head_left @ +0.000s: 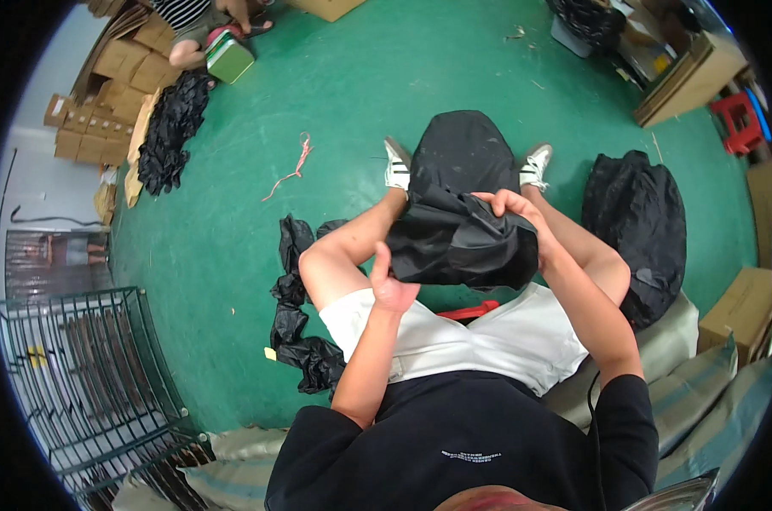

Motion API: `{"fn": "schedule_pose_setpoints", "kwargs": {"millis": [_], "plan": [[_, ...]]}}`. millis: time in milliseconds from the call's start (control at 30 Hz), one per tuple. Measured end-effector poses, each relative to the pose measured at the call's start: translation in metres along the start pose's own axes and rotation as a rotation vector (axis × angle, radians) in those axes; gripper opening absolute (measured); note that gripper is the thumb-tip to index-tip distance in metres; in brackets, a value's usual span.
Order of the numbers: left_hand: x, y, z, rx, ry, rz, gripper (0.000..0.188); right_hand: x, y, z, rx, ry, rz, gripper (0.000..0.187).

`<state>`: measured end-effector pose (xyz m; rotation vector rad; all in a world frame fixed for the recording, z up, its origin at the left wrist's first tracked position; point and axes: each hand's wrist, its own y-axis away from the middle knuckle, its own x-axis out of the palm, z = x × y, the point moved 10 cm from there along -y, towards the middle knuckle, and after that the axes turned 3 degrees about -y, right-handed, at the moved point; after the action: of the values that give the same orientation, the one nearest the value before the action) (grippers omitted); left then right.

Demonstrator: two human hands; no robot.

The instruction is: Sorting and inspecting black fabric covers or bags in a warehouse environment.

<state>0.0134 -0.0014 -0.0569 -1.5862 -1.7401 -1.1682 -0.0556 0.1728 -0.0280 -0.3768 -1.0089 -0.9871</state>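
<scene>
Above my lap I hold a folded black fabric bag (pixel 467 243), a soft, thin piece with a loose, wrinkled surface. My left hand (pixel 392 285) grips its left edge; the thumb points up and the fingers are partly hidden under the cloth. On the right side my right hand (pixel 521 213) is closed on the upper edge, with fingers bent over the fabric. Between my feet on the floor lies a larger rounded black bag (pixel 464 149), partly covered by the held piece. Part of a red object (pixel 469 312) shows between my thighs.
A full black sack (pixel 637 230) stands right of my leg. Crumpled black pieces (pixel 292 324) lie on the left. Pink string (pixel 296 164) is on the green floor (pixel 352 77). A metal rack (pixel 88 366) stands left, cartons (pixel 118 98) farther back, where another person (pixel 207 25) sits.
</scene>
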Motion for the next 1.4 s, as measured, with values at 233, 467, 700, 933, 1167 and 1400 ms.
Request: {"fn": "schedule_pose_setpoints", "kwargs": {"millis": [233, 467, 700, 933, 1167, 1400], "plan": [[-0.017, -0.007, -0.009, -0.038, -0.592, -0.001, 0.053, -0.003, 0.004, -0.002, 0.022, -0.056, 0.012, 0.004], [0.067, 0.003, -0.051, 0.599, -1.431, 0.04, 0.077, 0.013, 0.006, -0.008, -0.026, 0.243, 0.14, 0.009], [0.056, -0.017, -0.024, 0.345, -1.346, 0.148, 0.055, 0.026, 0.008, 0.002, -0.163, 0.541, 0.239, 0.014], [0.055, -0.004, -0.04, 0.288, -0.848, 0.036, 0.041, 0.001, 0.011, 0.032, -0.358, 0.492, 0.026, 0.012], [0.059, 0.018, -0.044, 0.271, -0.705, 0.016, 0.028, 0.037, 0.022, -0.016, -0.26, 1.027, 0.14, 0.049], [0.103, 0.039, -0.007, 0.187, -0.91, 0.274, 0.027, 0.021, -0.001, -0.046, -0.362, 1.39, -0.019, 0.065]]}}
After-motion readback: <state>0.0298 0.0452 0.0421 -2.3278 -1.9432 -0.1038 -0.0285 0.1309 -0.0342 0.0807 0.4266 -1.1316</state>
